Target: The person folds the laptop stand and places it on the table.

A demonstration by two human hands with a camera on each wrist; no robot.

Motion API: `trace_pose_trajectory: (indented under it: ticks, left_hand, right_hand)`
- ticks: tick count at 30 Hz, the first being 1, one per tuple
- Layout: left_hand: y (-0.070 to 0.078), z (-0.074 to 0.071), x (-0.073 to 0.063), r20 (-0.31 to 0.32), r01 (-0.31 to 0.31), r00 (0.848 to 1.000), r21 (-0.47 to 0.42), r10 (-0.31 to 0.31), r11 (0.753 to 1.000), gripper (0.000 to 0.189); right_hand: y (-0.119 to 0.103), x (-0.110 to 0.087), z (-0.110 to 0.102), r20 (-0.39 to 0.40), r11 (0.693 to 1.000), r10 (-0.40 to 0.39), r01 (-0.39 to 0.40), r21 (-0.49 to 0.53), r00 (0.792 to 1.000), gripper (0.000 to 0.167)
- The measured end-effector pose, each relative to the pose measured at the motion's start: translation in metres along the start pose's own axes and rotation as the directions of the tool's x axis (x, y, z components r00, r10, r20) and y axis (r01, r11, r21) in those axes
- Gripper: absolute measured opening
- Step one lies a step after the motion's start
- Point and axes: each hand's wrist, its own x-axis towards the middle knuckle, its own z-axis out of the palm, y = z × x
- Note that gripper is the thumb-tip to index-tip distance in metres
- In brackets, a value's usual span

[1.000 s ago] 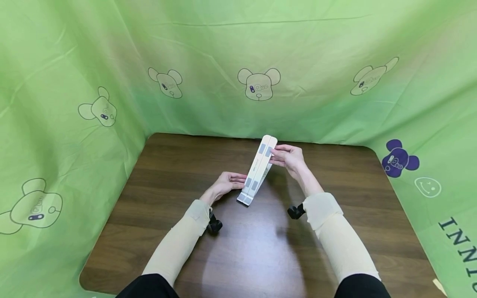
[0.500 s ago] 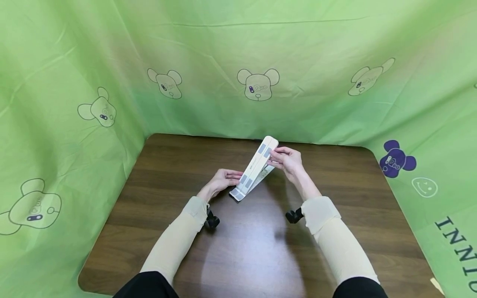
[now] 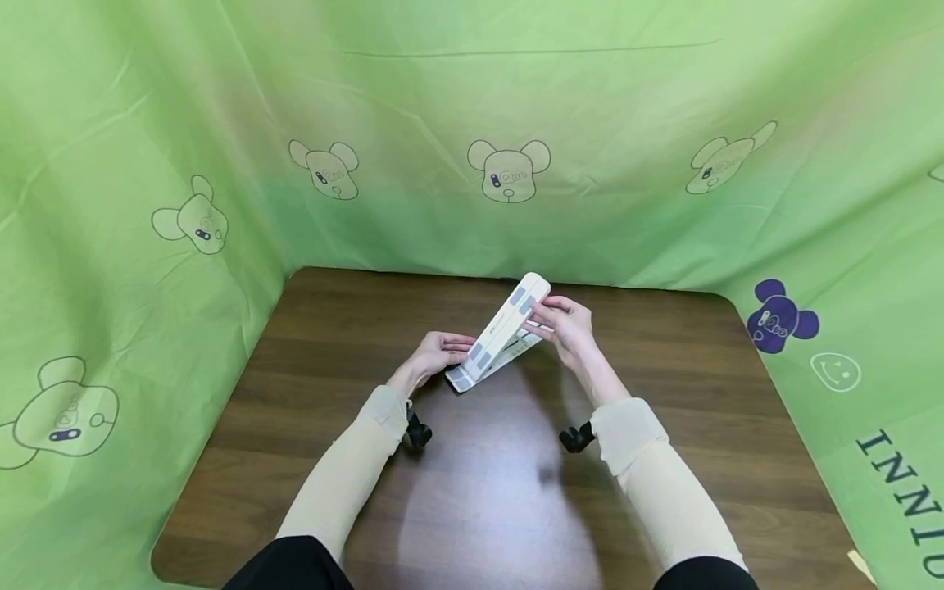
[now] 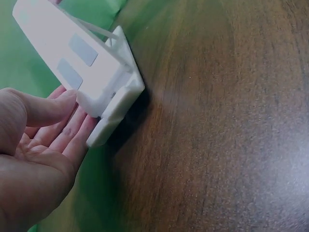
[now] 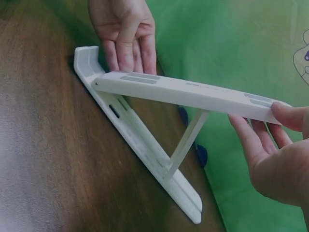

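A white folding laptop stand (image 3: 496, 338) with grey pads (image 5: 140, 77) stands near the far middle of the table, its two halves still side by side. Its upper arm slopes up from the hinge end, and a thin strut (image 5: 186, 145) spans down to the slotted base (image 5: 140, 140). My right hand (image 3: 568, 328) grips the raised end, thumb on top and fingers underneath. At the hinge end my left hand (image 3: 435, 354) pinches the side of the arm, its thumb (image 4: 58, 108) by a grey pad and its other fingers partly hidden behind.
The brown wooden table (image 3: 295, 459) has its far edge just beyond the stand. A green curtain (image 3: 413, 229) with printed bear heads hangs around the back and sides. A pale scrap (image 3: 861, 565) shows at the right front edge.
The stand has turned, its lower end swinging left and slightly away. The gap between upper arm and base has widened. My left hand has moved left with the lower end.
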Motion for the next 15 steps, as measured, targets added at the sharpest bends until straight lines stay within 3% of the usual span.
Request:
trace_pose_trajectory:
  ticks: [8, 15]
  left_hand:
    - [0.002, -0.001, 0.002, -0.014, -0.009, 1.0, -0.007, 0.009, 1.0, 0.043]
    - [0.002, -0.003, 0.004, -0.03, -0.005, 1.0, -0.006, 0.005, 1.0, 0.043]
  right_hand:
    - [0.002, -0.006, -0.001, 0.004, 1.0, 0.005, -0.005, 0.018, 1.0, 0.017]
    - [0.007, -0.013, 0.004, -0.043, 0.997, 0.005, -0.002, 0.072, 0.999, 0.02]
